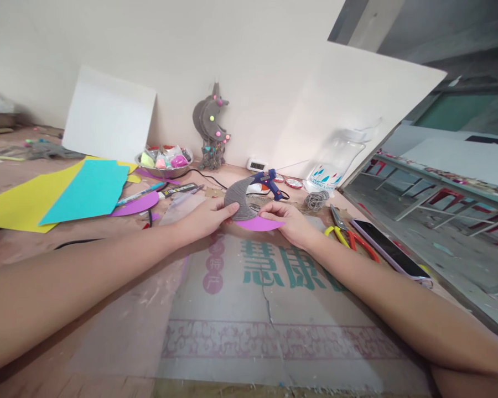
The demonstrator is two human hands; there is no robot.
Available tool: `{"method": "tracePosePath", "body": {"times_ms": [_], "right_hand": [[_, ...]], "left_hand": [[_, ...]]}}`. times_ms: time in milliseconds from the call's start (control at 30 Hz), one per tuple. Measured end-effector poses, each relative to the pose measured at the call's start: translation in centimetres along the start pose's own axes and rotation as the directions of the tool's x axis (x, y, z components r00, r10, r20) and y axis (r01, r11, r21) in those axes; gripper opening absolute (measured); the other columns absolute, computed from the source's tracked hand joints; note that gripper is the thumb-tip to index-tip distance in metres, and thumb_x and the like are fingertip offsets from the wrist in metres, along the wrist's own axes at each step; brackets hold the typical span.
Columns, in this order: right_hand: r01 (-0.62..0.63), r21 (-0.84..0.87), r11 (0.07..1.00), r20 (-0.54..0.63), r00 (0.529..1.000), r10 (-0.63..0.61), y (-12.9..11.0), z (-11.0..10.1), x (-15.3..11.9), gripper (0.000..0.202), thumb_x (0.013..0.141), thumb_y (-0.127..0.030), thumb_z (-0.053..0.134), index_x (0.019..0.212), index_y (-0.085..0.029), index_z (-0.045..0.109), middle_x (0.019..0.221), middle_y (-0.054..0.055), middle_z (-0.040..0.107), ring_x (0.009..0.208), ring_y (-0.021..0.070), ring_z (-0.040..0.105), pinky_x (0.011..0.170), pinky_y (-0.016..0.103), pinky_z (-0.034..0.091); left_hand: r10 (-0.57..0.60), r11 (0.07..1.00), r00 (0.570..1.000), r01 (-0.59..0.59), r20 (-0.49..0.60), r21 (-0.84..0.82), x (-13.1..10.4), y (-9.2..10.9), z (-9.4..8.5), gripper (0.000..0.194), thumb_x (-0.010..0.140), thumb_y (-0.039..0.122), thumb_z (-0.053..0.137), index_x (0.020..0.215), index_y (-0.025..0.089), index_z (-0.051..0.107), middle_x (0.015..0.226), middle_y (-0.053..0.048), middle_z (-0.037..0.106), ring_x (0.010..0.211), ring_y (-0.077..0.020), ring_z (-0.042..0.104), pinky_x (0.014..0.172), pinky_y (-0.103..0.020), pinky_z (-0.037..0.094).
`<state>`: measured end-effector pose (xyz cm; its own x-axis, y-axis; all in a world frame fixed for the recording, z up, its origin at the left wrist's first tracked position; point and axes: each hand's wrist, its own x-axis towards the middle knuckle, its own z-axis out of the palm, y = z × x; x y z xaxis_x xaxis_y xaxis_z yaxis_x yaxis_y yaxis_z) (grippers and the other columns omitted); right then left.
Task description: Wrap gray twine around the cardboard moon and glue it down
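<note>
My left hand [211, 218] is closed on the left side of a crescent moon [238, 200] wrapped in grey yarn, its thumb lying over the front. Below the wrapped part a bare purple crescent tip [259, 223] shows, and my right hand [285, 219] pinches it at the right. Some grey strands lie near my right fingertips; whether they are held too I cannot tell. Just behind the moon is a blue glue gun [268, 181]. A ball of grey yarn [316, 201] sits to the right of my right hand.
Scissors [337, 224], pliers with orange handles [363, 246] and a phone [392, 251] lie at right. A bottle [336, 160] stands behind. Left are coloured sheets [85, 190], a utility knife [178, 190] and a bowl [166, 170] of pompoms. A decorated grey moon [211, 124] hangs behind.
</note>
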<state>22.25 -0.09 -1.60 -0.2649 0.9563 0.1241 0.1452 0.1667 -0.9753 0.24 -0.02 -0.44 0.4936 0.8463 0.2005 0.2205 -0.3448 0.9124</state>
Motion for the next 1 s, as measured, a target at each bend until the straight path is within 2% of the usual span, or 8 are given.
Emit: {"method": "tracePosePath", "body": {"times_ms": [267,600,700,767,833,900,1000], "right_hand": [[0.006,-0.190,0.982,-0.045,0.999,-0.015,-0.7,0.3,-0.3,0.026,0.068,-0.040,0.065,0.073,-0.015,0.059,0.065,-0.002,0.053,0.057,0.0089,0.044,0.055,0.023,0.033],[0.013,-0.216,0.976,-0.053,0.998,-0.025,-0.6,0.2,-0.2,0.025,0.071,-0.040,0.064,0.074,-0.015,0.059,0.066,-0.002,0.052,0.058,0.0085,0.044,0.056,0.023,0.033],[0.093,-0.178,0.980,-0.100,0.989,-0.112,-0.5,-0.2,0.0,0.029,0.076,-0.044,0.057,0.083,-0.016,0.060,0.079,0.001,0.057,0.065,0.0104,0.049,0.061,0.024,0.039],[0.151,-0.137,0.979,-0.185,0.967,-0.175,-0.5,-0.6,0.1,0.032,0.080,-0.049,0.050,0.086,-0.018,0.058,0.084,0.002,0.056,0.065,0.0107,0.050,0.060,0.024,0.041],[0.171,-0.095,0.981,-0.248,0.950,-0.190,-0.5,-1.0,0.1,0.036,0.082,-0.053,0.043,0.082,-0.019,0.055,0.077,0.001,0.053,0.058,0.0104,0.048,0.054,0.025,0.040],[0.163,-0.092,0.982,-0.255,0.950,-0.182,-0.7,-1.0,0.0,0.037,0.083,-0.054,0.041,0.077,-0.020,0.052,0.066,-0.001,0.049,0.052,0.0105,0.045,0.049,0.025,0.038],[0.145,-0.205,0.968,-0.219,0.957,-0.190,-1.1,-0.4,-0.4,0.030,0.079,-0.050,0.051,0.077,-0.020,0.050,0.058,-0.003,0.048,0.049,0.0102,0.043,0.049,0.024,0.036]], "left_hand": [[-0.033,0.999,0.999,0.034,0.027,-0.014,-0.1,0.0,0.1,0.034,0.079,0.047,0.043,0.065,0.017,0.051,0.057,0.001,0.048,0.051,-0.0115,0.041,0.047,-0.024,0.030],[-0.022,0.998,0.999,0.023,0.033,-0.050,-0.2,0.3,0.2,0.032,0.079,0.046,0.044,0.063,0.018,0.049,0.054,0.002,0.047,0.048,-0.0111,0.041,0.047,-0.025,0.031],[-0.036,0.999,0.998,0.037,0.042,-0.032,-0.2,0.2,0.2,0.036,0.080,0.049,0.043,0.063,0.018,0.047,0.054,0.003,0.045,0.047,-0.0103,0.040,0.045,-0.024,0.030],[-0.053,0.999,0.999,0.053,0.014,0.002,-0.2,0.1,0.1,0.038,0.080,0.052,0.041,0.063,0.018,0.047,0.056,0.003,0.045,0.048,-0.0103,0.040,0.045,-0.024,0.029],[-0.047,0.998,0.998,0.048,-0.037,0.040,-0.1,-0.1,0.0,0.040,0.080,0.054,0.040,0.064,0.017,0.047,0.058,0.002,0.045,0.051,-0.0106,0.041,0.046,-0.024,0.030],[-0.026,0.997,0.996,0.032,-0.082,0.075,-0.1,-0.1,-0.1,0.041,0.080,0.053,0.039,0.063,0.017,0.046,0.058,0.002,0.044,0.053,-0.0107,0.041,0.048,-0.024,0.030],[0.009,0.993,0.991,0.006,-0.131,0.117,0.0,-0.1,-0.2,0.041,0.081,0.051,0.039,0.060,0.017,0.044,0.056,0.003,0.043,0.053,-0.0104,0.041,0.050,-0.023,0.030]]}}
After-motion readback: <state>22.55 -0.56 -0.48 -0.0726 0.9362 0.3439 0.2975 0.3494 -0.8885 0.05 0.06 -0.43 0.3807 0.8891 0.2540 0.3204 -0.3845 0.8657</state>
